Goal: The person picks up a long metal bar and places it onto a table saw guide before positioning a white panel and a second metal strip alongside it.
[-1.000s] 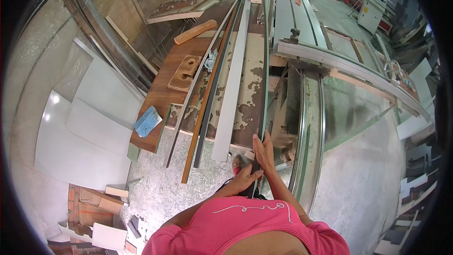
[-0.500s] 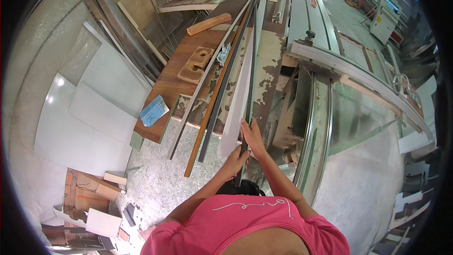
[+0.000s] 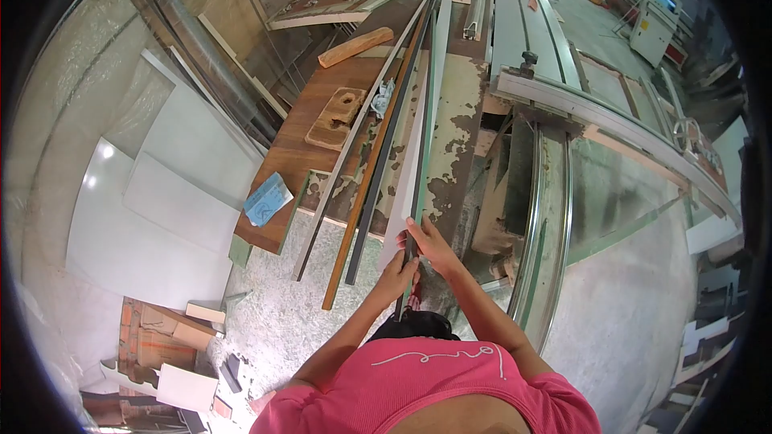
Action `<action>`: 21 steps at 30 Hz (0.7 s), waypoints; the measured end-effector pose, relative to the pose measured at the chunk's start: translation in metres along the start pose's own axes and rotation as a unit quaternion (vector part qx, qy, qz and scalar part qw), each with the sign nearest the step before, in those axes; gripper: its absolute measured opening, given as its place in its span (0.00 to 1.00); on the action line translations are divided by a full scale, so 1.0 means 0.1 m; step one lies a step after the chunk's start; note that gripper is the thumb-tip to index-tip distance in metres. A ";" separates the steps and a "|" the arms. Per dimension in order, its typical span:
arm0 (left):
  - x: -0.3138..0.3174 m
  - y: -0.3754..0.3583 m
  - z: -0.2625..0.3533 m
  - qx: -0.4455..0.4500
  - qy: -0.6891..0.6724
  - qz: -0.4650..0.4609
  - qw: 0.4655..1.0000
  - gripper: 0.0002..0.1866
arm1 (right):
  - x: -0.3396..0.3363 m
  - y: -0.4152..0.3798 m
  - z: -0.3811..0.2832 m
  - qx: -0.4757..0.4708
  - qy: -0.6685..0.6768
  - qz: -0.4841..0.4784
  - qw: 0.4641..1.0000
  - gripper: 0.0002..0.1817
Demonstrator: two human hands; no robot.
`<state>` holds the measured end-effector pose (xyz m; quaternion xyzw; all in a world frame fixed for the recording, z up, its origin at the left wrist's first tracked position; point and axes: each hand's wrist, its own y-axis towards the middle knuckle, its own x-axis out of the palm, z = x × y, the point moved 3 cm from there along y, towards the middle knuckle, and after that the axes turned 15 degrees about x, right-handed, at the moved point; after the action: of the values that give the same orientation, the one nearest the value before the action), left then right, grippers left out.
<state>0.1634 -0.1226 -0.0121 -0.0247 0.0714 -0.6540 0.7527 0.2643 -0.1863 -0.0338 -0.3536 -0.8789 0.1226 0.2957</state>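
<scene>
I am seeing left hand point(image 3: 396, 275) and right hand point(image 3: 430, 245) both closing around thin dark strip point(image 3: 421, 141), lying along peeling workbench point(image 3: 450, 124), white board point(image 3: 414, 153) just beside

A bench point(image 3: 450, 137) runs from the lower middle of the frame up to the top centre. Long strips point(image 3: 378, 145) lie lengthwise on it, side by side, their near ends overhanging its lower edge. Left of them on the bench sit a block point(image 3: 336, 119) and, further up, a plank point(image 3: 355, 47). A pad point(image 3: 268, 199) rests on the bench's lower left corner. Both hands meet at the near end of the rightmost strip point(image 3: 422, 120), left hand point(image 3: 396, 277) below the right hand point(image 3: 430, 245). A saw table point(image 3: 555, 104) stands right of the bench. Panels point(image 3: 161, 201) lie on the floor at left.
</scene>
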 end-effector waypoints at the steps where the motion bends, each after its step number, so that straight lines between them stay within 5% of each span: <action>1: 0.01 -0.01 0.10 0.000 0.003 -0.004 1.000 0.10 | 0.03 -0.08 -0.06 0.018 0.011 -0.003 1.000 0.24; 6: 0.12 -0.09 0.35 0.005 -0.118 -0.008 0.993 0.11 | 0.10 -0.21 -0.19 -0.021 0.036 0.002 0.999 0.27; 21: 0.18 -0.17 0.40 0.038 -0.035 -0.053 0.997 0.11 | 0.09 -0.43 -0.24 -0.110 -0.076 0.122 0.983 0.23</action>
<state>0.1544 -0.1456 0.0283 -0.0225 0.0182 -0.6936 0.7198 0.2503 -0.2108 0.0073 -0.4782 -0.8572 0.0867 0.1704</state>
